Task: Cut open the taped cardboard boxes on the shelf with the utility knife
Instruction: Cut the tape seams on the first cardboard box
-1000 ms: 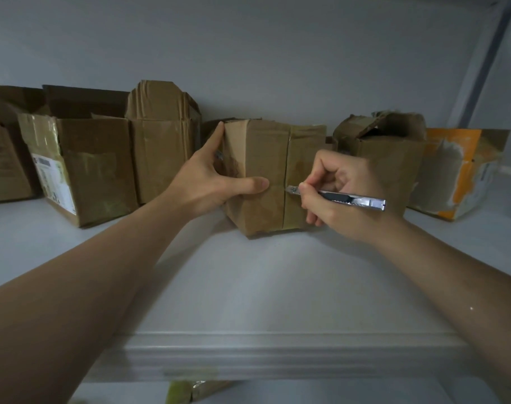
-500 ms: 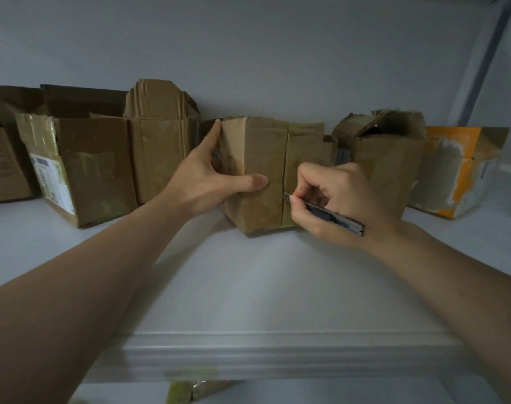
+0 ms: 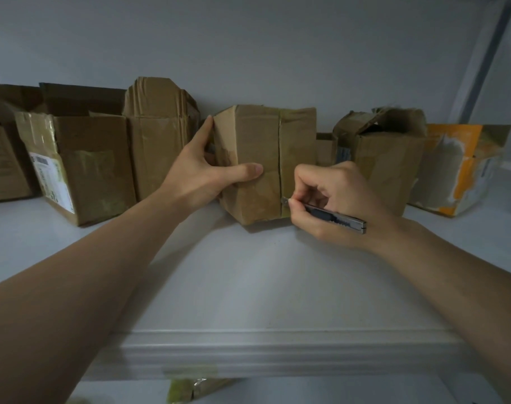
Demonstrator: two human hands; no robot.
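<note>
A slim silver-and-black utility knife (image 3: 336, 218) lies nearly level. Its long axis runs right to left, and the tip points left into the low end of a vertical taped seam (image 3: 280, 158) on a creased brown cardboard box (image 3: 248, 141) near the white shelf's (image 3: 248, 287) back edge. The right hand (image 3: 336, 196) pinches the knife; the left hand (image 3: 201, 173) grips the box's left corner.

left hand (image 3: 200, 172) gripping box (image 3: 248, 135), right hand (image 3: 340, 189) holding knife (image 3: 334, 218)
</note>
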